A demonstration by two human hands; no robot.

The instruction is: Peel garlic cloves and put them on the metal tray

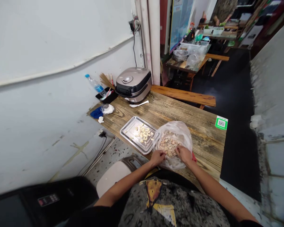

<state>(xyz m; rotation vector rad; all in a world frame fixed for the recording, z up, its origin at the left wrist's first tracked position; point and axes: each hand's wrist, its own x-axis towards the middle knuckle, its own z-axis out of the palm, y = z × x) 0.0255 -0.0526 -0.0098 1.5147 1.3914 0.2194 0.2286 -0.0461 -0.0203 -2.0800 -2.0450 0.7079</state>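
Observation:
A clear plastic bag (180, 127) stands wide open at the table's front edge, filled with pinkish-white garlic cloves and loose skins (168, 142). Over the bag's near left side is my left hand (158, 157), its fingers curled together. My right hand (184, 154) reaches over the near right side, fingertips pinched at the garlic. Whatever either hand grips is too small to make out. Left of the bag, touching it, lies a metal tray (129, 138) with several pale peeled garlic cloves (144, 132) on it. Something red (194, 156) shows beside my right wrist.
A rice cooker (133, 83) stands at the back, with a white rice paddle (139, 104) before it. Near the wall are a black box (106, 97) with a water bottle (98, 86), and a blue cloth (96, 113). Benches stand beyond; another person (223, 11) works far off.

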